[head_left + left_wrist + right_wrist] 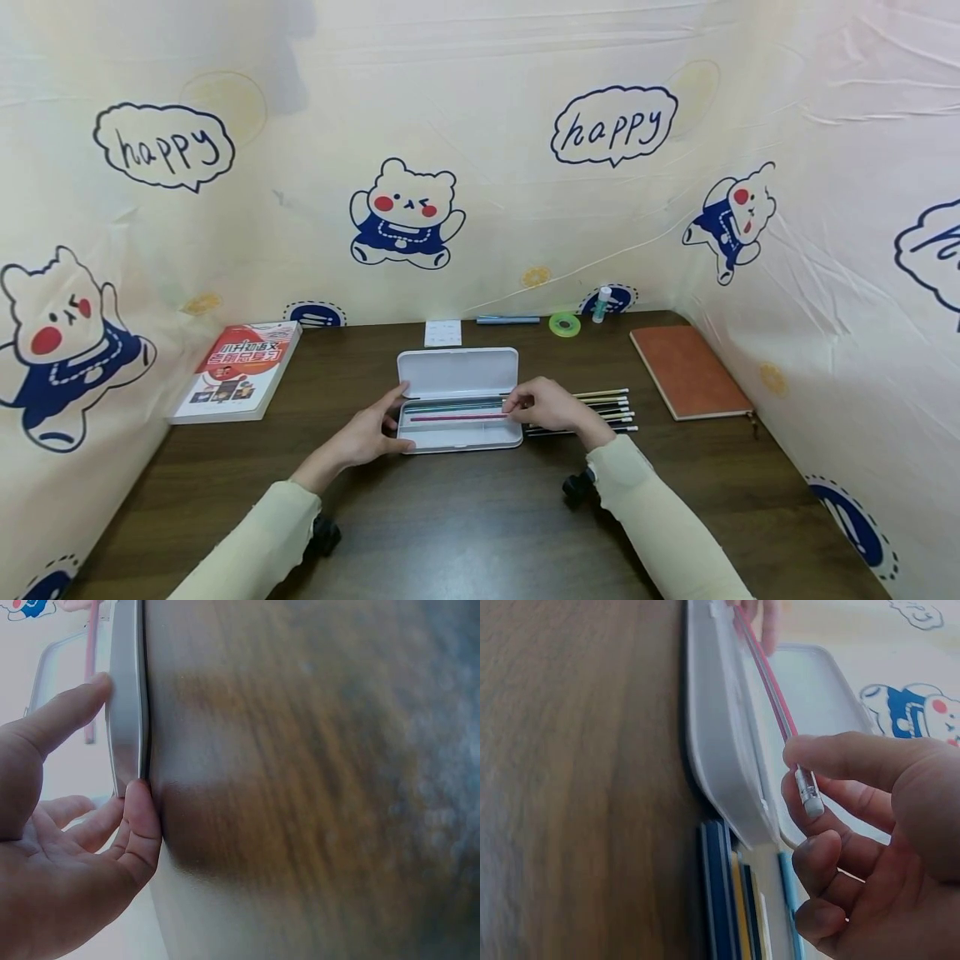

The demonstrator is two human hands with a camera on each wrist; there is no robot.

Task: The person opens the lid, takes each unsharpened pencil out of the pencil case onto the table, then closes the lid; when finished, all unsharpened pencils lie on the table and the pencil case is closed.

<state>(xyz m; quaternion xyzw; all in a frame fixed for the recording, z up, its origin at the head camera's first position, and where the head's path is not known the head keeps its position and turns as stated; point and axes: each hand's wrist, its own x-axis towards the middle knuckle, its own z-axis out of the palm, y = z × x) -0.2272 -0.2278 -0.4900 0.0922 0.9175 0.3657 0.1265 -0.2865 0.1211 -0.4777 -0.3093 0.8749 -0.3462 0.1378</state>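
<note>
— What sort of place is shown?

— A study desk in a home-like corner is suggested. A dark wooden table [465,517] is enclosed on three sides by a cream cloth printed with cartoon bears [406,215].

— What else points to it?

— School stationery is laid out: a textbook [240,371], an orange notebook [687,371], a pencil case [459,398], pencils [609,410], tape [564,324] and glue [602,303].

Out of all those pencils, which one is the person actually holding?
The red pencil. The right hand pinches its eraser end as it lies along the open white pencil case; the other pencils lie untouched on the table right of the case.
</note>
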